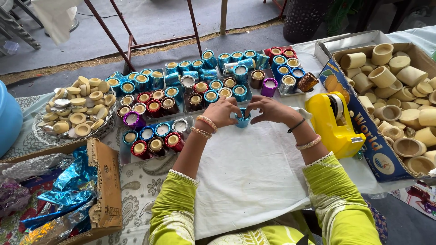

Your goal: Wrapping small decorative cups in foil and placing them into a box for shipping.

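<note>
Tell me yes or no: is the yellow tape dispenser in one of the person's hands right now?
No. The yellow tape dispenser stands on the white cloth, while the left hand and right hand both hold a small blue foil-wrapped cup.

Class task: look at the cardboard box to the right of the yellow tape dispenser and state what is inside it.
The cardboard box holds many plain beige cups, piled loosely, some upright and some tipped. The lower layers and the box floor are covered by the cups on top.
</note>
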